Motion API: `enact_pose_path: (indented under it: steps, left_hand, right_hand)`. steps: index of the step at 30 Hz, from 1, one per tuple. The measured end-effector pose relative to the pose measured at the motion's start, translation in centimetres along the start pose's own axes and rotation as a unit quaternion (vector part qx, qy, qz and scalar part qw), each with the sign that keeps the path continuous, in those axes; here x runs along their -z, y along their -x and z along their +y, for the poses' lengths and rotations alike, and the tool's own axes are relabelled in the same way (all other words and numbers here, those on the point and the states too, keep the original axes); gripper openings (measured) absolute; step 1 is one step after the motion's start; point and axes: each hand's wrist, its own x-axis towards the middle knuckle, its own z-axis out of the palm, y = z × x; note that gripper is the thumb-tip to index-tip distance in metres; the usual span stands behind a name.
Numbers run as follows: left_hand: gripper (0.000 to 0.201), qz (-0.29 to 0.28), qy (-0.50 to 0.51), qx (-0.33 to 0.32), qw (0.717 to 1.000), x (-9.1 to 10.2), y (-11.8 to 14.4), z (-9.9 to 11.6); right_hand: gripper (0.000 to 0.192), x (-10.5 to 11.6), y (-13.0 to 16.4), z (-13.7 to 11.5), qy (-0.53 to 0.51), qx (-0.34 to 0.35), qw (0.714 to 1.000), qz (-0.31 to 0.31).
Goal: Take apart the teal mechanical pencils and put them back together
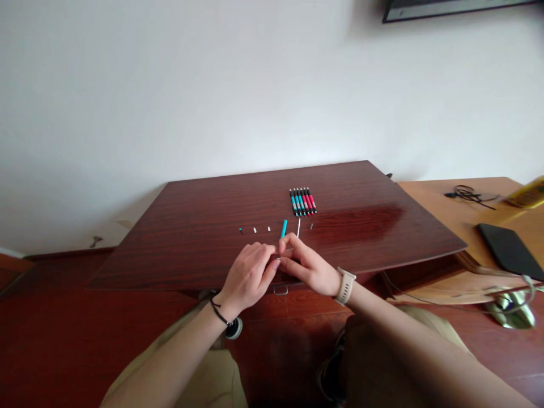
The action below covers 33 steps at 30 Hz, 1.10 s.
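Note:
My left hand (250,273) and my right hand (312,267) meet over the table's front edge, fingertips pinched close together. Something small and pale sits between them, mostly hidden by the fingers. Just beyond my fingers lie a teal pen barrel (284,228) and a thin white pen refill (298,228). A tiny grey spring (311,226) rests to their right. On the left are a small white piece (269,229), another white piece (255,230) and a small teal-and-dark piece (240,230). Behind them, several teal and pink pens (302,202) lie side by side in a row.
The dark wooden table (204,209) stands against a white wall. At right, a lighter desk (429,201) holds a black cable (470,194), a flat black device (510,249) and a yellow object (529,192). A screen's lower edge (459,10) shows above.

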Motion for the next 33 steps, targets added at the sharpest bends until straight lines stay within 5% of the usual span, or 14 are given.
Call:
enact_pose_path:
  steps: [7,12,16,20,33]
  left_hand:
    - [0.031,0.007,0.033,-0.025,0.999,0.3,-0.1,0.7]
    - [0.029,0.030,0.030,0.000,0.999,0.7,-0.1,0.3]
    - [0.029,0.050,0.034,0.031,0.998,1.0,-0.2,-0.2]
    - [0.031,0.052,0.090,0.053,0.993,0.6,-0.6,-0.6]
    - [0.042,0.098,0.283,0.178,0.937,-1.3,-3.7,-0.2]
  right_hand:
    - [0.038,-0.5,-0.4,-0.5,-0.156,-0.049,0.986,-0.043]
    - [0.041,0.2,-0.8,-0.3,-0.072,-0.056,0.995,0.031]
    - [0.061,0.8,-1.0,-0.3,0.021,-0.068,0.997,0.019]
    - [0.060,1.3,-1.3,-0.2,0.077,-0.031,0.995,0.052]
    - [0.042,2.5,-1.9,0.1,0.050,0.035,0.986,0.155]
